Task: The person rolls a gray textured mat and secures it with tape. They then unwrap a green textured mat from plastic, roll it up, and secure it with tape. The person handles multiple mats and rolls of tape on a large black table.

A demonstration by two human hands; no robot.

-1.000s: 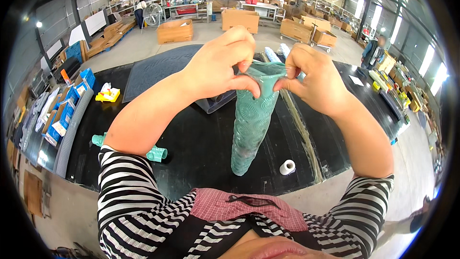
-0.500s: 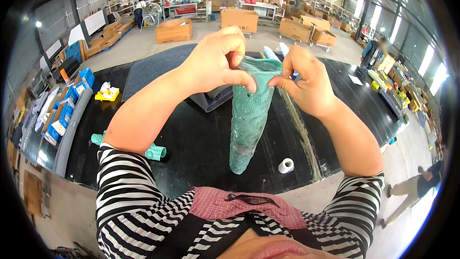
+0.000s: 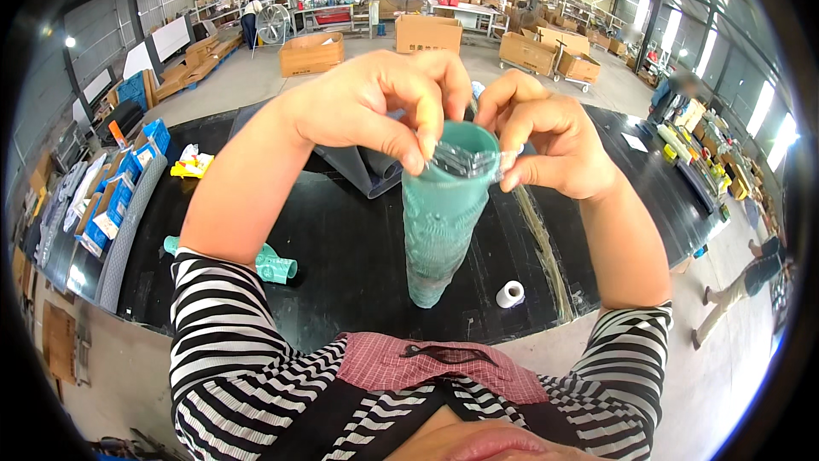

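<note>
Film edge [image 3: 463,162] now lower, across open-topped green roll [image 3: 439,235]

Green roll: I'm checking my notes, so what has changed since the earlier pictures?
The green roll shows its mouth rounder and lower in view; left hand and right hand have drawn apart, clear film stretched between them. The white roll stayed put.

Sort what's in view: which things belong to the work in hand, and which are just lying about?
In the work:
large teal roll
clear film at its top, pinched by the left hand and right hand

Apparently lying about:
small white roll
teal rolled material at left
dark grey mat
cardboard boxes beyond the table
</note>
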